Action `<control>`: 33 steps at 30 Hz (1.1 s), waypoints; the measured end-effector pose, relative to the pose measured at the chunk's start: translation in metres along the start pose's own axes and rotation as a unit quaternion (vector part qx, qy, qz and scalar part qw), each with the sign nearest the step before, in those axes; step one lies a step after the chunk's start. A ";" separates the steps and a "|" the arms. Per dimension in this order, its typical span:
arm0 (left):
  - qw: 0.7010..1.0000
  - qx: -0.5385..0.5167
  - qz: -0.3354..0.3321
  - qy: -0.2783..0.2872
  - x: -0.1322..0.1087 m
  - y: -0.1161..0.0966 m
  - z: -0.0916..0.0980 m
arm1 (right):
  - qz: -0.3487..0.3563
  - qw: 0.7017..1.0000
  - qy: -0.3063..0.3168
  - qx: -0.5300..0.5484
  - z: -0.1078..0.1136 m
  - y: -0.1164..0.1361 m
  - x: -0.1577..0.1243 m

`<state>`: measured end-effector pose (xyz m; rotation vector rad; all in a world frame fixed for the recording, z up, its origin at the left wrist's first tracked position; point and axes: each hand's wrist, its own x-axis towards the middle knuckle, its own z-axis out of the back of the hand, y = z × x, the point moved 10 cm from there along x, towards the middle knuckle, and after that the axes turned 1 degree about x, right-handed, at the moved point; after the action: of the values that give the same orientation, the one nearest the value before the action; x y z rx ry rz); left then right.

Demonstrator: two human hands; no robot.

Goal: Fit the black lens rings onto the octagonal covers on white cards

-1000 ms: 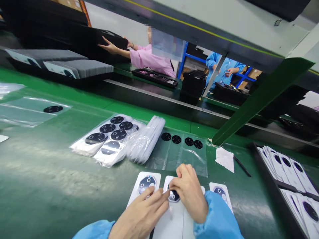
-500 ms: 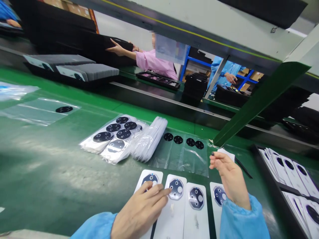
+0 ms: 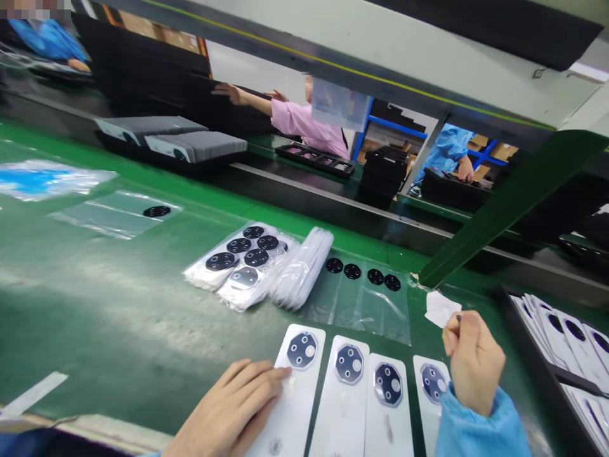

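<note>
Several white phone back covers lie side by side at the near edge of the green belt, the leftmost (image 3: 299,381) under my left hand (image 3: 233,406). Its fingers lie flat and together on that cover, below the dark camera ring. My right hand (image 3: 473,362) is raised at the right end of the row, above the rightmost cover (image 3: 429,387). Its fingers are curled in a pinch next to a white scrap of paper (image 3: 438,309). A small dark tip shows at the fingertips; I cannot make out what it is.
A clear film (image 3: 361,298) with several black lens rings lies behind the covers, beside a pile of bagged covers (image 3: 247,266). A black tray (image 3: 533,355) of white covers stands at right. Other people work across the line; a green post (image 3: 499,209) slants down.
My right hand has left the second cover's camera ring and moved right to the white paper scrap, closing into a pinch. My left hand has slid back onto the leftmost cover.
</note>
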<state>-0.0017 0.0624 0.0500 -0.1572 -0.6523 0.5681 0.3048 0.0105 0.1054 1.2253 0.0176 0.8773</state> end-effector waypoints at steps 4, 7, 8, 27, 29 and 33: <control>0.999 -0.007 -0.043 -0.014 0.011 -0.010 0.008 | -0.014 0.997 0.071 0.006 -0.003 0.009 -0.009; 0.998 -0.014 -0.056 -0.028 0.015 -0.013 0.009 | -0.024 0.981 0.183 0.054 -0.023 0.016 -0.024; 0.998 -0.014 -0.058 -0.029 0.015 -0.013 0.008 | -0.033 0.975 0.208 0.072 -0.029 0.019 -0.031; 0.990 0.102 -0.095 0.003 0.001 -0.012 -0.017 | -0.160 0.889 0.403 0.149 -0.146 0.017 -0.106; 0.990 0.107 -0.096 -0.001 0.000 -0.013 -0.017 | -0.176 0.888 0.401 0.141 -0.155 0.013 -0.108; 0.990 0.112 -0.087 0.010 -0.001 -0.011 -0.021 | -0.167 0.882 0.426 0.115 -0.174 0.014 -0.115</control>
<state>0.0151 0.0533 0.0360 0.1046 -0.5718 0.4665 0.1396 0.0835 0.0011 0.9195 1.0397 1.0596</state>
